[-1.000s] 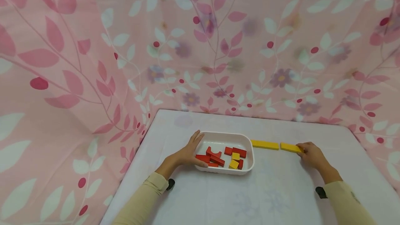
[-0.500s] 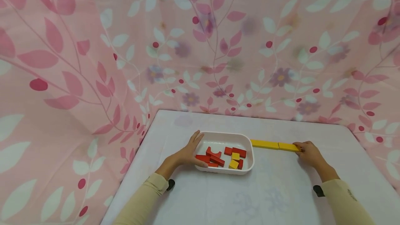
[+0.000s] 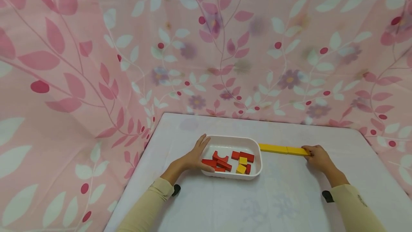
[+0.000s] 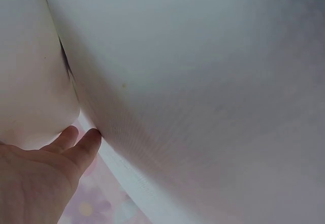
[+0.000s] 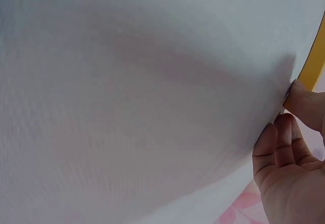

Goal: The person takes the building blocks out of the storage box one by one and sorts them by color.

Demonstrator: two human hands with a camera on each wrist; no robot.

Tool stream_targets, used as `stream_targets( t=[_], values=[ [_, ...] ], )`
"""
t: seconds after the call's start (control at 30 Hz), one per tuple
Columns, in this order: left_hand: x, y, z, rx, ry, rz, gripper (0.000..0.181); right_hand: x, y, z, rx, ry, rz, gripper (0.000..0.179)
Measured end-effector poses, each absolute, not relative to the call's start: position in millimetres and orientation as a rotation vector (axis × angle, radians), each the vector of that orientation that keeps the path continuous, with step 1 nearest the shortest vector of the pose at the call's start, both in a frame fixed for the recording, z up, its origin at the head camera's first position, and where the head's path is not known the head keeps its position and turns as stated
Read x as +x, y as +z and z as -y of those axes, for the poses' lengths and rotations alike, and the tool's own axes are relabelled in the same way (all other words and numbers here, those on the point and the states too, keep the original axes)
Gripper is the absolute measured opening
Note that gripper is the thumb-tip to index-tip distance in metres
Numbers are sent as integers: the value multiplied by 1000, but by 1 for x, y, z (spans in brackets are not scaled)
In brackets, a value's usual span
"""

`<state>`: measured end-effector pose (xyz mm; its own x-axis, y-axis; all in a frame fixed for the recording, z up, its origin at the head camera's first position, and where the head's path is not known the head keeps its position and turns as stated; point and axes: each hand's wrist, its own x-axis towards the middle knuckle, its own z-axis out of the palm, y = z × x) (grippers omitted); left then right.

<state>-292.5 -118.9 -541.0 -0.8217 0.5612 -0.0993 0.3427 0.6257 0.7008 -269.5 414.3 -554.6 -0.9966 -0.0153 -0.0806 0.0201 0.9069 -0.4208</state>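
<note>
A white plastic tray [image 3: 233, 176] with rounded corners holds several red and yellow toy blocks. My left hand [image 3: 195, 156] grips its left end, thumb at the near rim and fingers spread along the far left corner. In the left wrist view, fingertips touch the tray's outer wall [image 4: 35, 71]; the thumb is hidden. My right hand [image 3: 319, 157] pinches the right end of a long yellow block [image 3: 297, 151] between thumb and fingers. That block's left end meets another yellow block [image 3: 273, 148] lying in line with it, which reaches to the tray's right side.
Inside the tray are a red arch-shaped block [image 3: 220, 157], red bars [image 3: 224, 164] and two small yellow blocks [image 3: 243, 161]. A white cloth covers the table [image 3: 231, 207]. Pink floral curtain [image 3: 225, 46] hangs behind and on the left, close to the table's back edge.
My right hand has slid its yellow block left, shutting the small gap to the other yellow block. Over the last half second the hands hardly move. The tray and left hand stay in place.
</note>
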Motion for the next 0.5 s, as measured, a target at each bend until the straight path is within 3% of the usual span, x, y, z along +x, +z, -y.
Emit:
stream_targets(
  t=[0.5],
  values=[
    [-292, -541, 118, 751, 1006, -2561, 127, -268, -558, -413, 27, -690, -3002, 48]
  ],
)
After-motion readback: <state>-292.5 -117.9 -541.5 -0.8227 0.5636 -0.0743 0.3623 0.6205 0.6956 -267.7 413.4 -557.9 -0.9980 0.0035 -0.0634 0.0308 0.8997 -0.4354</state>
